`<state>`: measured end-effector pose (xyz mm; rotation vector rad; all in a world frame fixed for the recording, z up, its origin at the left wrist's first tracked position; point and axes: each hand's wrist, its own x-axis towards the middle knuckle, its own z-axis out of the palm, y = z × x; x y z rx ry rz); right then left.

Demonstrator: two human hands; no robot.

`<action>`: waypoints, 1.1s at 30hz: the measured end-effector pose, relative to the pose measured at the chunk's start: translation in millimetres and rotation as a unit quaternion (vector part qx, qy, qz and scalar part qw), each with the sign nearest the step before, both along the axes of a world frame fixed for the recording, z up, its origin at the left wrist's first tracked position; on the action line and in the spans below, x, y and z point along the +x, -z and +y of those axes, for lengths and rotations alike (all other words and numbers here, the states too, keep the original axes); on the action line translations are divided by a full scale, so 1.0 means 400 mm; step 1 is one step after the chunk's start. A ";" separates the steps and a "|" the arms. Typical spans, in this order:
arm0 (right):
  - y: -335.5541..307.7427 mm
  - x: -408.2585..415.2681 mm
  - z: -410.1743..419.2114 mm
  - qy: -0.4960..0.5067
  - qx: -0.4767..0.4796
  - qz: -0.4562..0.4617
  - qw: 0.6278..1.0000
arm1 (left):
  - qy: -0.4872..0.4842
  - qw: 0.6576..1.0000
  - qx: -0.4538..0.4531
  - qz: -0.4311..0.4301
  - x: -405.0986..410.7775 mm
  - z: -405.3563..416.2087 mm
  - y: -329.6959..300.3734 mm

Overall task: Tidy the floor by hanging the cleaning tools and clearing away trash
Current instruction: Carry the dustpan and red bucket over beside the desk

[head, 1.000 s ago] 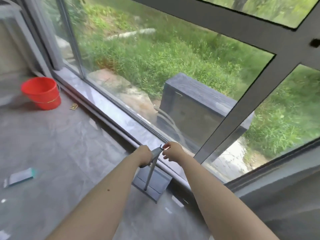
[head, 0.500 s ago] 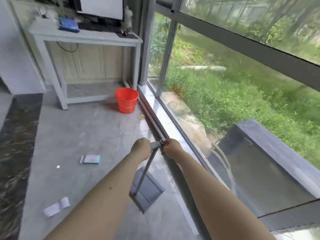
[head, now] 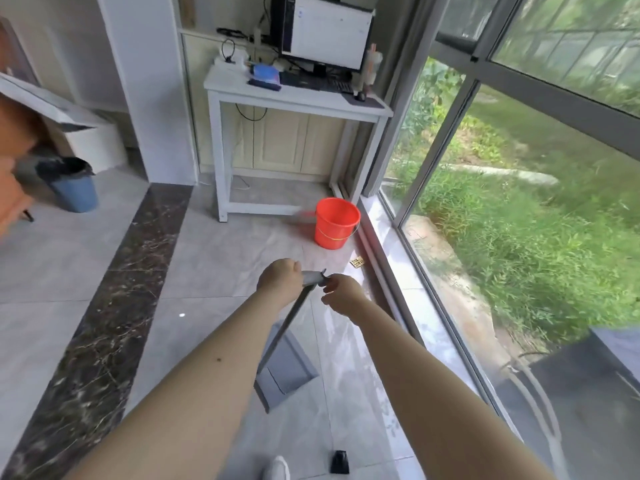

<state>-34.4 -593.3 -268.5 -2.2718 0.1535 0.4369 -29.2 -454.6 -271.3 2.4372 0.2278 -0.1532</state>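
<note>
head view: both arms stretched forward over grey tiled floor (head: 86,271). left hand (head: 278,277) is a closed fist, fingers curled tight round the top of the grey dustpan handle (head: 289,323). right hand (head: 341,294) sits at the very tip of the same handle, fingertips pinching the grey end piece (head: 317,277); exact finger layout blurred, cannot tell more. handle runs down and toward the camera at a tilt to the grey dustpan (head: 284,372), whose pan is on or just above the floor between the two forearms, can't tell if it touches. red bucket (head: 336,223) stands upright on the floor beyond the hands, just beside the window sill (head: 388,244) and near the right leg of the white desk (head: 294,98). small yellowish scrap (head: 356,262) lies on the floor between the bucket and the right hand, close to the sill. tiny white speck (head: 181,315) on the tile left of the arms. small black object (head: 339,462) on the floor at bottom, beside a white shoe tip (head: 277,467). blue bin with black liner (head: 71,185) well apart at far left. monitor (head: 323,31) and keyboard on the desk. dark marble strip (head: 114,306) runs diagonally across the floor. large glass window (head: 519,202) on the right, grass outside.
</note>
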 end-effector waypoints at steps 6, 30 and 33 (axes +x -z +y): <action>0.008 0.235 0.083 -0.031 0.033 -0.007 0.999 | -0.030 0.999 0.005 -0.021 0.227 0.070 -0.003; 0.043 1.048 -0.034 0.012 0.028 -0.091 0.995 | -0.020 1.000 0.015 0.008 1.156 -0.075 0.008; 0.049 1.137 -0.057 0.042 0.004 -0.087 0.995 | -0.008 0.999 -0.027 0.037 1.269 -0.101 0.022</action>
